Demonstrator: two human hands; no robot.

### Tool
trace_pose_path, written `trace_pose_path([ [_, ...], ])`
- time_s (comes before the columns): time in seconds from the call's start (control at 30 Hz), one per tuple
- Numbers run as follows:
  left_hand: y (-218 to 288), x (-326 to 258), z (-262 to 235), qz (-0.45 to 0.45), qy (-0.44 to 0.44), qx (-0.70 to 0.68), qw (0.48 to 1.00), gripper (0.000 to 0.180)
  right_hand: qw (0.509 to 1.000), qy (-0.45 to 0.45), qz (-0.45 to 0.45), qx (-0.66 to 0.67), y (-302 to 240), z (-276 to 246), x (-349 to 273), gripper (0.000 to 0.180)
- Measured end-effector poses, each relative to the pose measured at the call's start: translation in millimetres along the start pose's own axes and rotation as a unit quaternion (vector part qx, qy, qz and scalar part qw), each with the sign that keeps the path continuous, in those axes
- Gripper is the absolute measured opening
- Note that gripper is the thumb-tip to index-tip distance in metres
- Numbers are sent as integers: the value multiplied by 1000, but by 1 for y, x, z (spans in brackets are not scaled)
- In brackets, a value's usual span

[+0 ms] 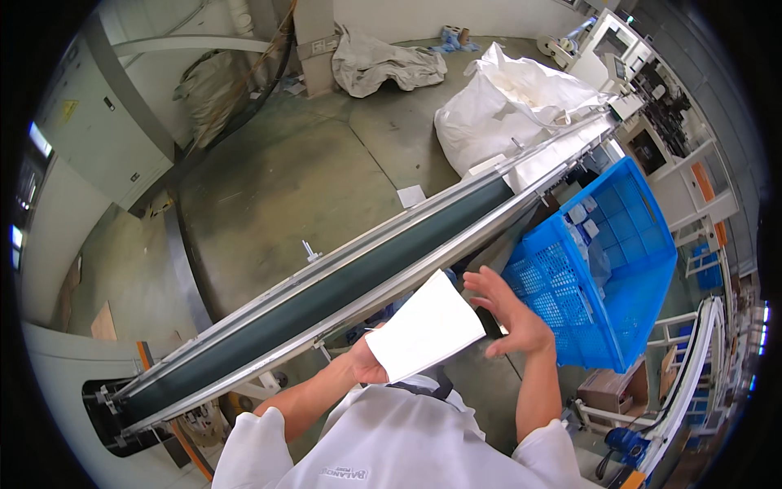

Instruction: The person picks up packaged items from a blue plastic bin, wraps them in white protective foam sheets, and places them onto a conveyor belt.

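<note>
In front of my body, a flat white rectangular pad (425,328) that looks like folded sheets rests in my left hand (366,359). The fingers of that hand go under its left edge and are mostly hidden. Close to the pad's right edge, my right hand (515,314) is raised with fingers spread and curved, holding nothing; a small gap separates it from the pad. Beyond the pad, a conveyor with a dark green belt (326,311) runs diagonally from lower left to upper right. White material (547,163) lies on its far right stretch.
A blue plastic crate (635,301) with small white packets stands tilted at my right. Behind the conveyor sits a large open white sack (481,122). Grey cloth (379,65) lies on the floor farther back. At right are a cardboard box (607,389) and white machine frames.
</note>
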State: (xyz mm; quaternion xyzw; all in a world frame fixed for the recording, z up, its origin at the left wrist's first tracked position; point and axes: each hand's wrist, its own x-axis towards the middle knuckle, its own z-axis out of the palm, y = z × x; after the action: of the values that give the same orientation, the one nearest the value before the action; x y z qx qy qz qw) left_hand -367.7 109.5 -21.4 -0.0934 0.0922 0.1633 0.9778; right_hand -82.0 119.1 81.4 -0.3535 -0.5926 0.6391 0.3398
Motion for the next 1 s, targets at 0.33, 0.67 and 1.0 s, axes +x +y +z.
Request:
trace_pose_path([
  [0.33, -4, -6, -12, -8, 17, 22, 1000, 58, 995, 11, -15, -95, -10, 26, 12, 115],
  [0.67, 15, 38, 40, 386, 32, 83, 918, 52, 945, 264, -98, 164, 66, 91, 54, 108],
  [1.0, 8, 76, 53, 501, 66, 250, 826, 73, 833, 487, -129, 230, 36, 97, 103, 80],
])
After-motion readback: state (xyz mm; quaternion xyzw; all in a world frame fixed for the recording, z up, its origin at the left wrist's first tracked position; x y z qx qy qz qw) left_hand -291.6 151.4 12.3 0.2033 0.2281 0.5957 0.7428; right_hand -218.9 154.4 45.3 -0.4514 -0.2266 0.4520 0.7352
